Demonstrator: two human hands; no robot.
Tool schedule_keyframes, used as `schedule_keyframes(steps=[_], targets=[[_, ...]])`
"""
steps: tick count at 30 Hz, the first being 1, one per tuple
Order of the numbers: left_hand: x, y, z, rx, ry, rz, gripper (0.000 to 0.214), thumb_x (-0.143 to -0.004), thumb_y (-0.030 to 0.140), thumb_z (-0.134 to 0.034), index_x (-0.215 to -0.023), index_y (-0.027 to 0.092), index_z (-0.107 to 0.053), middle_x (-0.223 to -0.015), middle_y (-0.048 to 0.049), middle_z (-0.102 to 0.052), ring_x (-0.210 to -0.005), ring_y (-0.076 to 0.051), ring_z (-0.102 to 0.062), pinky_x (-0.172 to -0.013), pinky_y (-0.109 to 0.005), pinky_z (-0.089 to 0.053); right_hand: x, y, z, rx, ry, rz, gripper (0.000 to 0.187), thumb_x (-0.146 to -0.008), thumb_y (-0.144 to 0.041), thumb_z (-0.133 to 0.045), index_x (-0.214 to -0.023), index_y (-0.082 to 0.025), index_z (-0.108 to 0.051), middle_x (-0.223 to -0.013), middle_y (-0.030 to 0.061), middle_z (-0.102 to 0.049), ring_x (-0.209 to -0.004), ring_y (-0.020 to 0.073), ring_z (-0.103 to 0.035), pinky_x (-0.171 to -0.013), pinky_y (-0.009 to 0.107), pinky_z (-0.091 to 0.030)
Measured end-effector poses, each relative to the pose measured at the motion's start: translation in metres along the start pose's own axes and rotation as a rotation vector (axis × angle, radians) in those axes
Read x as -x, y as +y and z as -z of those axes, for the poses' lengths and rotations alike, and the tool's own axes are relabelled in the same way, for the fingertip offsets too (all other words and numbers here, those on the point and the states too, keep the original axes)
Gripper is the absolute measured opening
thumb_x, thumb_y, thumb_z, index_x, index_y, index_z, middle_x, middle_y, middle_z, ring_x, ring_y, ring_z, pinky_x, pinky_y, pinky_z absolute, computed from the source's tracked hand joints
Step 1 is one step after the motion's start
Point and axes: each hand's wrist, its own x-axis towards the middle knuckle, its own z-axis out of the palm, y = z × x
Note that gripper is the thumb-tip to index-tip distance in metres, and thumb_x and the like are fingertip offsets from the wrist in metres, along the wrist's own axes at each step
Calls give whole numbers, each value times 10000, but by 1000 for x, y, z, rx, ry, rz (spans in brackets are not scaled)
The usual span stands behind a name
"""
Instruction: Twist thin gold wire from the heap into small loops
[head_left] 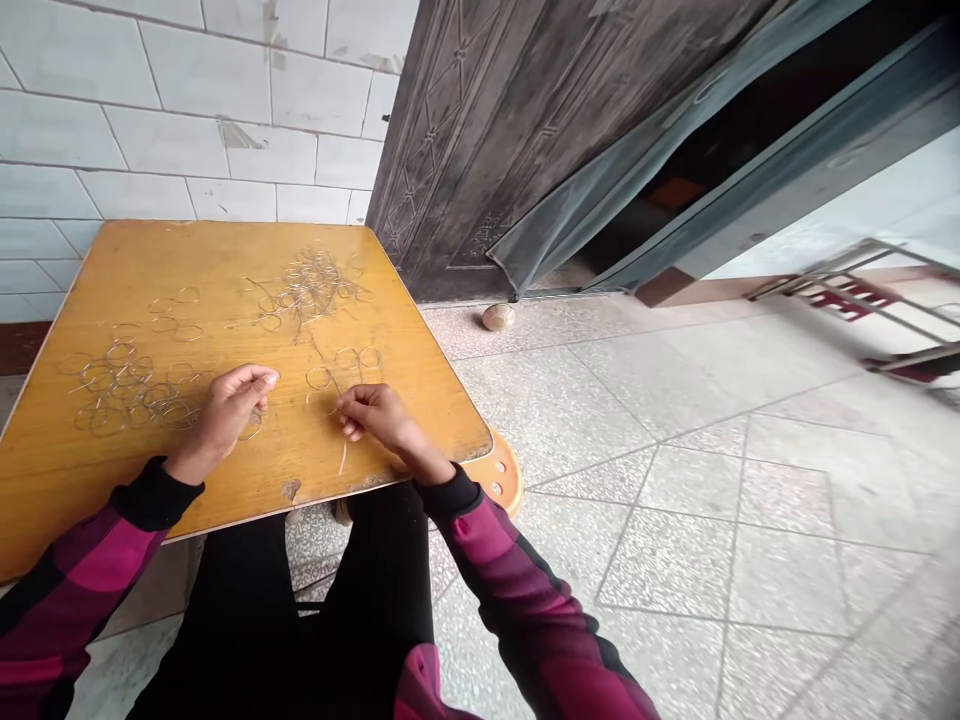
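Observation:
My left hand [232,405] is closed in a pinch above the table, its thumb and forefinger pressed together. A wire ring shows just under its fingers; whether they grip it I cannot tell. My right hand [375,412] pinches a thin looped wire [346,362], whose round loops show just beyond the fingertips. A short pale strand [343,458] shows below that hand. To the left lies a spread of wire loops [124,385], partly behind my left hand. Farther back is a tangled heap of bent wires [311,285].
The yellow wooden table [420,400] has a chipped front edge and stands against a tiled wall [225,70]. An orange plastic stool [504,470] sits under its right corner. A roundish object [498,317] lies on the floor by the dark carved door [480,130]. A metal frame [900,300] stands far right.

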Motion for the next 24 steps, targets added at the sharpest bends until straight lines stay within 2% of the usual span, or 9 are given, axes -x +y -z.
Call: schedule_keyframes(steps=[3,5,8,12,16,20,22,24], targets=[[-3,-1,4,-30,24,-29,214,-768,378,-670,-779,164,-687,-580,12,-552,-541,-112,-488,-528,-226,-387,-10,0,-18,120,-47,-11,205,-770,-287,-651,-634,-149,-586,-501,-24,-611,-426,86,-591,-436,192,-504],[-5,-1,6,-50,36,-37,221,-765,382,-668,-781,162,-685,-583,13,-552,-542,-112,-488,-527,-228,-382,-10,1,-19,211,-50,-5,241,-796,-294,-631,-611,-149,-577,-488,-15,-612,-419,85,-586,-432,185,-493],[-5,1,8,-98,27,-52,223,-778,385,-649,-798,165,-680,-583,22,-545,-550,-112,-495,-547,-232,-391,-2,3,-7,294,6,31,228,-820,-302,-594,-645,-156,-580,-510,-8,-625,-432,91,-591,-448,191,-492],[-6,6,13,-157,22,-84,211,-802,373,-620,-834,170,-670,-613,23,-556,-567,-113,-505,-577,-241,-408,15,0,14,443,105,160,227,-840,-323,-552,-687,-164,-600,-541,1,-630,-473,105,-595,-507,219,-491],[-12,18,34,-323,23,-118,206,-775,360,-620,-856,176,-663,-733,-4,-611,-600,-120,-519,-582,-251,-409,26,-6,28,526,168,224,255,-844,-379,-552,-744,-161,-638,-560,1,-606,-485,112,-579,-515,235,-467],[-15,33,61,-829,-238,-133,137,-746,298,-586,-765,186,-664,-762,-8,-592,-622,-125,-510,-600,-259,-373,32,-10,33,540,177,222,283,-839,-406,-553,-732,-158,-638,-601,15,-607,-504,117,-577,-511,243,-455],[-11,39,66,-1049,-363,-113,129,-754,264,-553,-727,188,-654,-765,-10,-573,-649,-133,-515,-613,-264,-351,33,-11,32,555,164,223,288,-838,-405,-551,-713,-159,-634,-587,12,-594,-504,118,-567,-509,243,-445],[-5,42,64,-1154,-473,-120,121,-749,212,-531,-726,191,-648,-783,-14,-563,-690,-144,-522,-625,-266,-336,34,-12,30,560,151,230,292,-844,-405,-544,-720,-158,-637,-592,14,-596,-506,117,-562,-509,244,-439]])
